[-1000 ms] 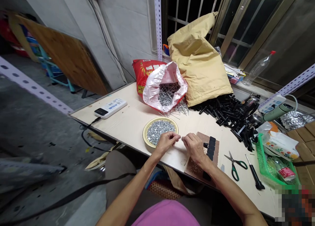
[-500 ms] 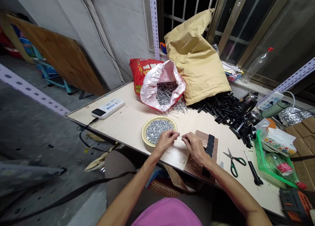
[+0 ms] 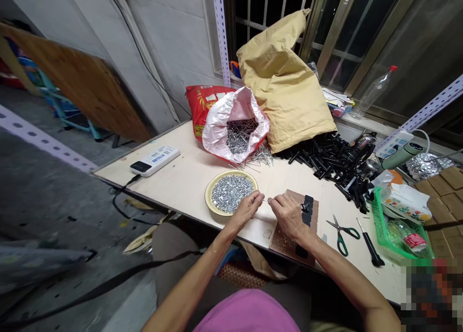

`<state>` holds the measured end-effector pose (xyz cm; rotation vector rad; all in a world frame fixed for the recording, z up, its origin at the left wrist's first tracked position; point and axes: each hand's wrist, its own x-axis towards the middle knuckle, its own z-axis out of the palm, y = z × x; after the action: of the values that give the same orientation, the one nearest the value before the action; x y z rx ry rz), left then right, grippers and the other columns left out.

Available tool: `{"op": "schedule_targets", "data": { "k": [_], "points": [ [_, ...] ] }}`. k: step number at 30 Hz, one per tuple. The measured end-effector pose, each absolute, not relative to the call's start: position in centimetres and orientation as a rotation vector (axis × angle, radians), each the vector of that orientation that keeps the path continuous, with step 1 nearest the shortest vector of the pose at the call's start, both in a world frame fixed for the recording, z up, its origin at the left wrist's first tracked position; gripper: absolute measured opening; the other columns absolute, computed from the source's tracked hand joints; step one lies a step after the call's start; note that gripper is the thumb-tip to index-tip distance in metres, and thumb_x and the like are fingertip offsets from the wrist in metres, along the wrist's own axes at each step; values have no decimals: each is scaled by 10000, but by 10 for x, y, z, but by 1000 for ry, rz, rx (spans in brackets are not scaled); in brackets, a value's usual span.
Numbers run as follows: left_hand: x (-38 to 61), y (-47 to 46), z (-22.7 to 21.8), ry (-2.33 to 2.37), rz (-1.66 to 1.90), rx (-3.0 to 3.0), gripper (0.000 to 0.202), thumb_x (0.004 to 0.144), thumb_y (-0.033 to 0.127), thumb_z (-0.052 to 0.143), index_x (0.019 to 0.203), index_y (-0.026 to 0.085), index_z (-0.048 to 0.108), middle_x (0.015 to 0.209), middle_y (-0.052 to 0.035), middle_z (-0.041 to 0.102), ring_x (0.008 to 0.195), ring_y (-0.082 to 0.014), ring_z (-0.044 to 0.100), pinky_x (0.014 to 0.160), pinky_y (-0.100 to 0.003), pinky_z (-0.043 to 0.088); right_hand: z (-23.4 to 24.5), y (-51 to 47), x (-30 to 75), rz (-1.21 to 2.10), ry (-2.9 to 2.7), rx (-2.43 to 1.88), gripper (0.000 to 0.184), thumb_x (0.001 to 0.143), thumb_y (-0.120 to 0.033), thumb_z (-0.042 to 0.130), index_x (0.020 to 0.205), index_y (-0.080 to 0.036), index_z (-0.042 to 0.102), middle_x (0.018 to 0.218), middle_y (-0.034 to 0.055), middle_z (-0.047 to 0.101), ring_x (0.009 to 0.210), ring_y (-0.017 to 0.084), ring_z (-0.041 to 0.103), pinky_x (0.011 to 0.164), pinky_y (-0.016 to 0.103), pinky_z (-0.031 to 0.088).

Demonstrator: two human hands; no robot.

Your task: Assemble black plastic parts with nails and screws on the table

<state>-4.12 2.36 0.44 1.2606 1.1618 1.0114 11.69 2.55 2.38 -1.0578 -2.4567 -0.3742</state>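
My left hand (image 3: 249, 207) is closed in a pinch beside the bowl, with a thin metal pin (image 3: 265, 200) showing at its fingertips. Facing it, my right hand (image 3: 288, 214) pinches the pin's other end, above a brown board (image 3: 281, 240) with black pads (image 3: 307, 211) on it. Its curled fingers hide whatever else may be in them. A yellowish bowl (image 3: 209, 202) full of small silvery metal pieces (image 3: 231, 192) stands left of my hands. Behind the bowl, a red bag with a white lining (image 3: 217, 134) lies open, showing many thin metal pins (image 3: 241, 136).
Black plastic parts (image 3: 325, 160) spill from under a large paper sack (image 3: 289, 95). Scissors (image 3: 340, 233), a black-handled screwdriver (image 3: 372, 247) and a green basket (image 3: 381, 226) occupy the right side. A white power bank (image 3: 155, 161) with a cable lies left.
The view has shifted slightly. My right hand has turned a little, its back now more upward, and the fingertips of both hands stay close together around the pin.
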Motion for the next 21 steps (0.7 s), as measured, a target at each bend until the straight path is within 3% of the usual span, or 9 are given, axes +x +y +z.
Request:
{"op": "schedule_targets", "data": {
  "k": [3,7,15,17,21],
  "points": [
    [-38,23,4,1132,1023,1246,386,807,576,393,645,230,332,554,86,267,456,-85,232,421,-216,210,28,23,118,-568,-2472,-965,264,957,-133,388,854,-172,628,725,36,622,679,163,488,616,291,315],
    [-31,22,1,1240,1114,1397,373,838,529,342,615,230,331,549,68,302,509,-108,310,492,-238,276,32,20,119,-519,-2460,-1044,306,966,-166,381,775,-181,619,655,22,581,637,153,484,589,283,308],
    [-20,21,3,1252,1045,1477,388,807,536,337,572,228,327,542,62,297,554,-117,330,549,-261,286,29,7,132,169,-2307,-1315,204,954,-256,438,876,-186,613,751,11,625,664,124,571,597,230,388],
    [-17,21,2,1170,1005,1408,422,786,587,364,572,224,338,542,64,294,539,-110,318,515,-248,275,29,2,137,82,-2342,-1337,217,956,-234,428,851,-183,611,726,11,613,650,125,553,589,237,375],
    [-7,19,-5,961,763,1008,474,705,689,460,644,234,343,520,104,210,429,-72,192,398,-202,165,32,-9,141,-510,-2514,-1229,294,963,-154,371,802,-177,617,689,28,602,648,150,490,591,289,309]
  ]
}}
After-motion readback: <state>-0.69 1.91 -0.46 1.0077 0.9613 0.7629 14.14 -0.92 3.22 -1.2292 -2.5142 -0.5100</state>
